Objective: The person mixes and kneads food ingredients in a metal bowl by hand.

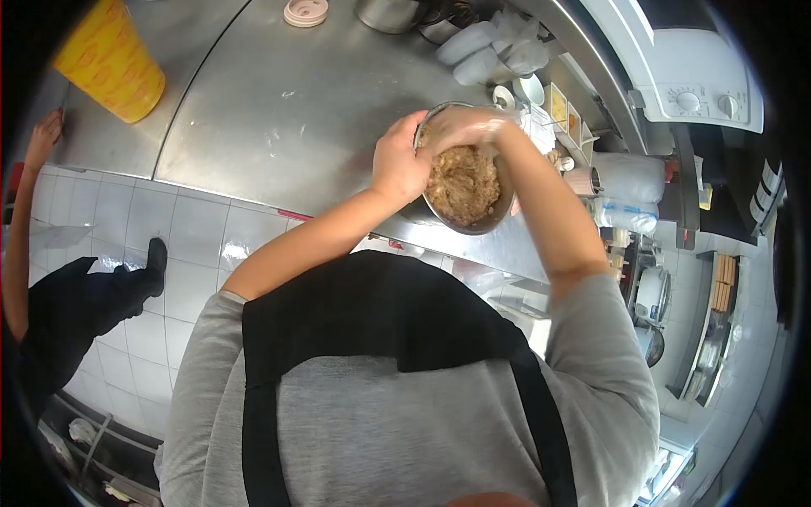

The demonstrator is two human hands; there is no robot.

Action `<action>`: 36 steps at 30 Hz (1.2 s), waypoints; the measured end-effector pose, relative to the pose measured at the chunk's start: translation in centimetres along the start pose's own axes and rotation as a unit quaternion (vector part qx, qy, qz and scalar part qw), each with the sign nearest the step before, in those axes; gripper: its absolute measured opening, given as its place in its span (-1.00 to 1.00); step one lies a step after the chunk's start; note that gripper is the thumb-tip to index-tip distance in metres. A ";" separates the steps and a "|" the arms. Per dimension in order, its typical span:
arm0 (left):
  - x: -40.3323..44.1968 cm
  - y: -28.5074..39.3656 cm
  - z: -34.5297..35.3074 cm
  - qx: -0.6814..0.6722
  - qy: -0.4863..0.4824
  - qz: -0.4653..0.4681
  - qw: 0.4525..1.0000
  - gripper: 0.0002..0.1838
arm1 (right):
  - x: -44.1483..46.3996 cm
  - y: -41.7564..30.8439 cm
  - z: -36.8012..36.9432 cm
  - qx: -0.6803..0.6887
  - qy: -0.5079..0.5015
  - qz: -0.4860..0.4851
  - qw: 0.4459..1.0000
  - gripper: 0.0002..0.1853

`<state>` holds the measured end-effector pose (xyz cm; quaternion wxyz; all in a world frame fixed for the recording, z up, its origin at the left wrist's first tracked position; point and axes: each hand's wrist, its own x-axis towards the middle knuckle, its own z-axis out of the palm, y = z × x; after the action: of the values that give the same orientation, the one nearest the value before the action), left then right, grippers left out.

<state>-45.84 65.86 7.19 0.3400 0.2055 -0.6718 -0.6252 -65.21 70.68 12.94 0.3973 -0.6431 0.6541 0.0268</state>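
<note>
A round metal bowl (485, 228) stands at the front edge of the steel counter, partly filled with a brown, lumpy, minced-looking mixture (463, 188). My left hand (401, 162) is closed on the bowl's left rim. Inside the bowl, at its far side, is my right hand (463, 128), in what looks like a clear plastic glove. Its fingers point left and down toward the mixture; blur and the glove hide how far they are bent.
A tall yellow patterned container (114, 63) stands on the steel counter (245, 110) at left. Pinkish lids (305, 12), a metal pot (387, 13) and plastic bags (524, 46) are at the back. Small condiment bins (568, 122) sit right. Another person's hand (47, 131) rests near the left edge.
</note>
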 end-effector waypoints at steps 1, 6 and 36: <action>0.1 -0.1 -0.1 0.000 0.005 -0.007 1.000 -0.52 | 1.8 -3.1 -0.5 -0.020 -0.073 0.069 0.995 -0.61; -0.2 -0.6 0.0 0.023 0.027 0.011 0.999 -0.53 | 1.3 -8.4 0.9 -0.258 -0.172 0.119 0.943 -0.68; -1.7 2.0 -5.7 0.225 -0.236 0.438 0.838 -0.77 | -4.5 -8.7 7.8 -0.094 0.048 0.292 0.951 -0.66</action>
<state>-40.33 63.31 8.73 0.3536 -0.1930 -0.8739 -0.2721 -54.57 77.10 14.24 0.2775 -0.4593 0.8261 0.1719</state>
